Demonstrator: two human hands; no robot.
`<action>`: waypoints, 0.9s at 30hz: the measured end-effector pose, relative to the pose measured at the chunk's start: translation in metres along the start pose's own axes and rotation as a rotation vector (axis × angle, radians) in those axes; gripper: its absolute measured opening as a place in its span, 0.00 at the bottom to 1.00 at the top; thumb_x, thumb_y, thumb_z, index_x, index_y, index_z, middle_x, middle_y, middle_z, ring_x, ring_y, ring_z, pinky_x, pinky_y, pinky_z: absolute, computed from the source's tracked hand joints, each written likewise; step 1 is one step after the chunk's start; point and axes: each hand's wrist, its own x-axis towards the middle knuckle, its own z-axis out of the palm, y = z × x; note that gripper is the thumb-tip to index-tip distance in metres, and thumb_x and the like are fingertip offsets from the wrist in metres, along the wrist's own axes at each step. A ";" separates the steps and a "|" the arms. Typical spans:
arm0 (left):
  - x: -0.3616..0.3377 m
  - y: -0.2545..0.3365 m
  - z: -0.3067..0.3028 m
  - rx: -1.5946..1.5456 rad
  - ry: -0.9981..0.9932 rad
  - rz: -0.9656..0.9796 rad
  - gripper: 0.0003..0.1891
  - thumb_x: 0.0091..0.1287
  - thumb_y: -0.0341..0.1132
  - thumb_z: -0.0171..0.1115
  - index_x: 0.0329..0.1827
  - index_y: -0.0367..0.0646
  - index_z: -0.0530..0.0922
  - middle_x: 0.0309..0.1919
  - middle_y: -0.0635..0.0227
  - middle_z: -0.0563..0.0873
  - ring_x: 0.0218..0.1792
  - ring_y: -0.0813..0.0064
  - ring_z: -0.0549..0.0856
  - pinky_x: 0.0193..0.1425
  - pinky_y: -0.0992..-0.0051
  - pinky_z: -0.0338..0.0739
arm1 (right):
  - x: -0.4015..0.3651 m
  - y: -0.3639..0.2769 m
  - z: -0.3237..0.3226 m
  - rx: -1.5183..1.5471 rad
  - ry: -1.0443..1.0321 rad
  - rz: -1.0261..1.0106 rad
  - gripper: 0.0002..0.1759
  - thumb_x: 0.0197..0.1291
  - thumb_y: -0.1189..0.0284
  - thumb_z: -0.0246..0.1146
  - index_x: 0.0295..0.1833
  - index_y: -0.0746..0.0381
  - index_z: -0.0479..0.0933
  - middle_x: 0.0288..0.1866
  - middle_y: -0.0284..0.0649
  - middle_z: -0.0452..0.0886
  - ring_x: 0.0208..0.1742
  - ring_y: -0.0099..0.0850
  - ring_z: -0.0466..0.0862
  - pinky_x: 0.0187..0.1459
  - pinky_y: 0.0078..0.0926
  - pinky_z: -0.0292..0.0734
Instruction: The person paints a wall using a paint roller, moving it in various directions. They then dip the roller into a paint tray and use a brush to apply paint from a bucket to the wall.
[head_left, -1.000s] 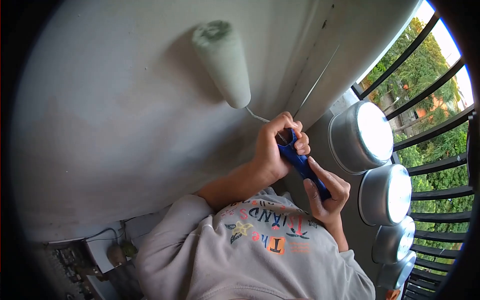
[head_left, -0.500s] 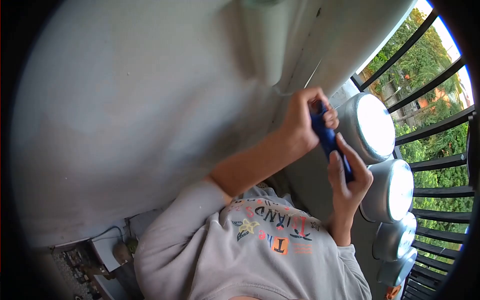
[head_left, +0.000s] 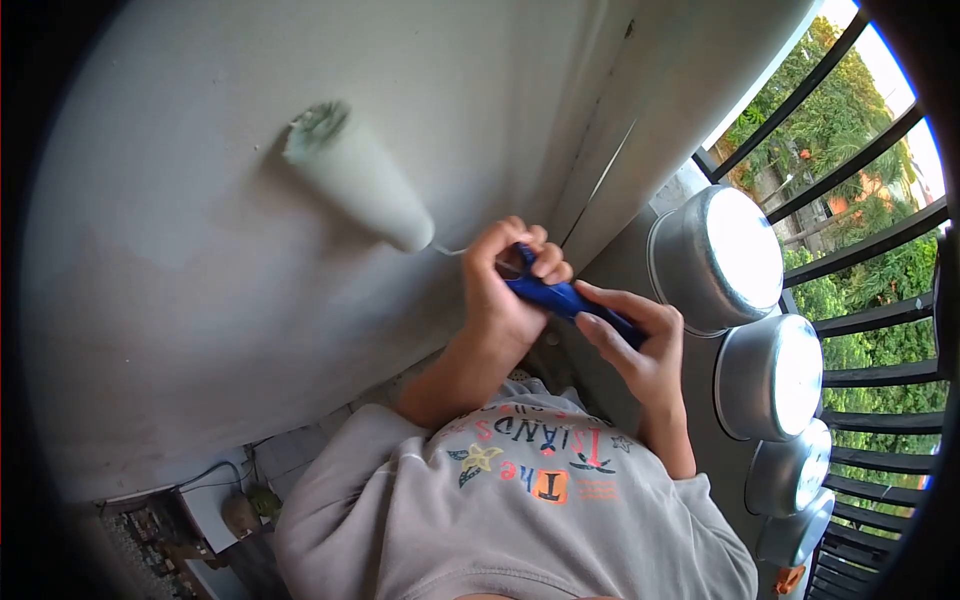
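Note:
My left hand [head_left: 507, 285] is wrapped round the upper part of a blue handle [head_left: 560, 298], near where a thin metal rod comes out. My right hand [head_left: 645, 345] grips the lower end of the same handle, its thumb and fingers on either side. At the far end of the rod is a pale paint roller [head_left: 365, 180], tilted, its end greenish and fluffy. It lies at the pale wall [head_left: 200, 290], casting a shadow on it.
Several round metal pots [head_left: 718, 255] line the right side, beside dark railing bars [head_left: 880, 373] with greenery beyond. A light corner column [head_left: 690, 90] rises at the upper right. Cables and assorted items [head_left: 240, 515] are at the lower left.
The roller has moved left and down into fuller view on the wall. Both hands and the blue handle have shifted left, and the handle is now tilted closer to level.

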 end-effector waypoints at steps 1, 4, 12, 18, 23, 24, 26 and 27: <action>-0.003 0.006 -0.003 -0.003 0.047 0.055 0.09 0.55 0.33 0.53 0.21 0.48 0.62 0.21 0.73 0.66 0.19 0.80 0.66 0.26 0.77 0.63 | 0.007 0.001 0.005 0.012 -0.069 0.000 0.16 0.53 0.73 0.70 0.47 0.68 0.82 0.37 0.44 0.86 0.37 0.20 0.82 0.42 0.18 0.77; -0.009 0.020 -0.013 0.009 0.123 0.206 0.09 0.54 0.33 0.53 0.21 0.48 0.62 0.20 0.73 0.65 0.19 0.80 0.66 0.26 0.78 0.62 | 0.023 0.014 0.021 0.032 -0.177 -0.038 0.16 0.54 0.70 0.70 0.47 0.66 0.83 0.36 0.43 0.86 0.36 0.20 0.83 0.40 0.19 0.77; 0.010 -0.008 0.000 0.027 0.026 0.033 0.09 0.54 0.34 0.52 0.19 0.48 0.63 0.19 0.72 0.65 0.18 0.79 0.65 0.26 0.77 0.62 | 0.006 0.009 -0.007 -0.122 -0.036 -0.058 0.16 0.56 0.68 0.69 0.46 0.66 0.82 0.34 0.44 0.86 0.36 0.22 0.84 0.41 0.22 0.78; 0.040 -0.044 0.012 0.006 -0.115 -0.299 0.08 0.56 0.34 0.52 0.21 0.46 0.66 0.18 0.71 0.67 0.16 0.79 0.66 0.24 0.78 0.62 | -0.027 0.003 -0.010 -0.195 0.264 -0.007 0.15 0.58 0.71 0.68 0.48 0.66 0.80 0.23 0.37 0.80 0.26 0.15 0.75 0.31 0.15 0.71; 0.068 -0.047 0.011 -0.040 -0.214 -0.525 0.08 0.54 0.33 0.54 0.18 0.44 0.68 0.16 0.65 0.69 0.16 0.73 0.68 0.24 0.72 0.65 | -0.028 0.003 0.000 -0.306 0.377 -0.024 0.15 0.60 0.71 0.66 0.51 0.65 0.77 0.24 0.42 0.78 0.24 0.21 0.77 0.29 0.19 0.72; 0.073 -0.046 0.015 -0.050 -0.224 -0.562 0.09 0.54 0.32 0.55 0.18 0.43 0.68 0.15 0.65 0.68 0.15 0.73 0.67 0.24 0.74 0.66 | -0.027 0.001 0.004 -0.350 0.387 -0.056 0.16 0.60 0.70 0.65 0.52 0.65 0.76 0.26 0.45 0.79 0.24 0.25 0.79 0.30 0.21 0.73; 0.088 -0.047 0.018 -0.038 -0.270 -0.655 0.10 0.54 0.32 0.55 0.17 0.43 0.66 0.13 0.66 0.67 0.15 0.74 0.66 0.24 0.76 0.65 | -0.021 0.004 0.010 -0.375 0.384 -0.094 0.21 0.59 0.70 0.65 0.56 0.67 0.74 0.31 0.52 0.80 0.28 0.39 0.83 0.35 0.27 0.77; 0.095 -0.048 0.020 -0.019 -0.274 -0.688 0.10 0.55 0.31 0.54 0.18 0.44 0.65 0.15 0.68 0.66 0.15 0.77 0.65 0.23 0.79 0.65 | -0.016 0.011 0.012 -0.392 0.401 -0.114 0.22 0.59 0.70 0.66 0.57 0.67 0.73 0.28 0.44 0.77 0.27 0.28 0.76 0.32 0.22 0.73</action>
